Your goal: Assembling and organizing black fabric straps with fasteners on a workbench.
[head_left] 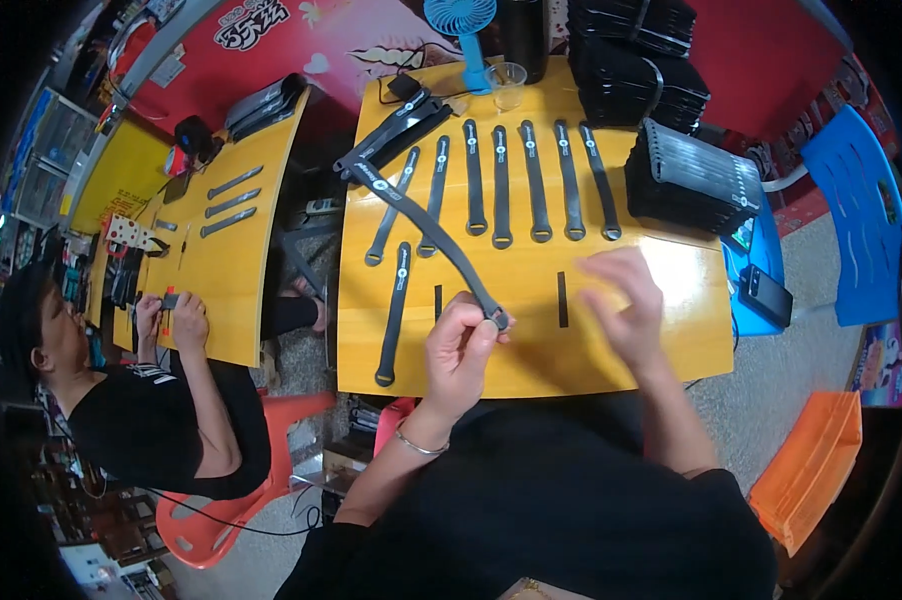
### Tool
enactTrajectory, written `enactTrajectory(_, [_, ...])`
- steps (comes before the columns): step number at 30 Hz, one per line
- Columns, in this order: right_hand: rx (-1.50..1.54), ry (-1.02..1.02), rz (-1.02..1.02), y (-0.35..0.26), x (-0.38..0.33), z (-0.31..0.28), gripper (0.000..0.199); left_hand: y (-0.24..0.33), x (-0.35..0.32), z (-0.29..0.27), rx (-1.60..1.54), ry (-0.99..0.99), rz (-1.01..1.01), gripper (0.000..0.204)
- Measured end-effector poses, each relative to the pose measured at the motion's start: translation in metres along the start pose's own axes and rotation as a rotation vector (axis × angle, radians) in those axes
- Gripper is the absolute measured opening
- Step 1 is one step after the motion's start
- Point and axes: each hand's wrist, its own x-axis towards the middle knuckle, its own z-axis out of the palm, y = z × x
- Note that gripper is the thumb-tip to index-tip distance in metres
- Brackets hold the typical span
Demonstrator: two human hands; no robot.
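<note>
My left hand [455, 355] pinches the buckle end of a dark grey strap [429, 225]. The rest of that strap slants back and left, its far end lying over a bundle of dark straps [399, 130]. My right hand [628, 310] is raised over the right part of the table, fingers apart and slightly blurred, with nothing visible in it. Several similar straps [502, 190] lie in a row beyond my hands, ringed ends toward me. Another strap [395, 318] lies left of my left hand. Two short black strips [562, 299] lie flat on the yellow table [611, 365].
A large block of stacked straps [686, 185] stands at the right, with black bundles [641, 85] behind it. At the back are a blue fan [462, 20] and a clear cup [507, 88]. A co-worker [161, 410] handles something small at the left table. An orange crate [806, 470] is at right.
</note>
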Motion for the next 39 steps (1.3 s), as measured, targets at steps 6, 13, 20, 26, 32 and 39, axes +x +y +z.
enactTrajectory(6, [0.428,-0.157,0.0,-0.051,0.005,0.046,0.028,-0.002,-0.003,0.0,0.072,0.019,-0.013,0.006])
enactTrajectory(13, [0.912,-0.135,0.4,-0.061,-0.015,0.064,0.02,0.005,-0.014,-0.003,0.179,0.073,-0.009,0.006])
enactTrajectory(20, [0.971,-0.16,0.38,-0.058,-0.02,0.072,0.02,0.013,-0.014,-0.009,0.048,0.054,-0.077,0.007])
enactTrajectory(26, [0.972,-0.14,0.452,-0.066,-0.021,0.076,0.013,0.011,-0.014,-0.014,0.219,0.056,0.01,0.006])
enactTrajectory(32, [0.945,-0.088,0.484,-0.078,-0.021,0.077,0.008,0.008,-0.012,-0.017,0.375,0.048,0.103,0.002])
enactTrajectory(39, [0.794,-0.05,0.536,-0.073,-0.013,0.075,0.008,0.019,-0.006,-0.017,0.574,-0.023,0.186,0.005])
